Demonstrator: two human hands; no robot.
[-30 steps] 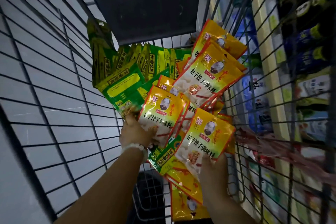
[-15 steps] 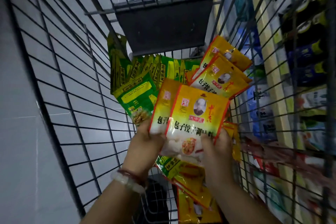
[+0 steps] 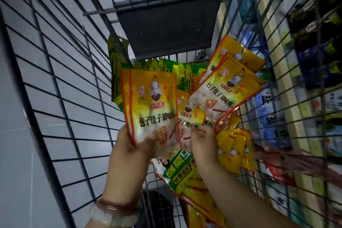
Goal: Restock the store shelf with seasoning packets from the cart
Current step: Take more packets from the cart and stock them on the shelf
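Seasoning packets [image 3: 153,105], yellow with red trim, are what we have in our left hand [image 3: 129,150]: our fingers [image 3: 150,139] curl up around the bottom edge of the small stack and pinch it, the front packet standing upright and facing us above the cart. Our right hand [image 3: 203,144] is just beside it, reaching toward the next yellow packet [image 3: 190,114] lying behind the stack; whether those fingers have already closed on it we cannot tell, since they are blurred and partly hidden behind the packets.

Outward from the hands, more yellow packets [image 3: 229,89] lean against the cart's right side, another loose bunch [image 3: 235,152] sits lower down by our right wrist, and a green packet [image 3: 177,170] lies flat between our forearms. A row of green packets [image 3: 166,66] stands at the far end under the dark plastic flap [image 3: 166,29]. The wire cart [image 3: 64,98] surrounds all of it, and the store shelf [image 3: 296,98] shows through the bars on the right.

We judge this to be the gathering step: building up a handful of matching packets before any go to the shelf. The next move calls for us to draw the next packet squarely onto the stack, keep the edges aligned so nothing slips, then lift the bundle clear over the cart's right wall toward the shelf.
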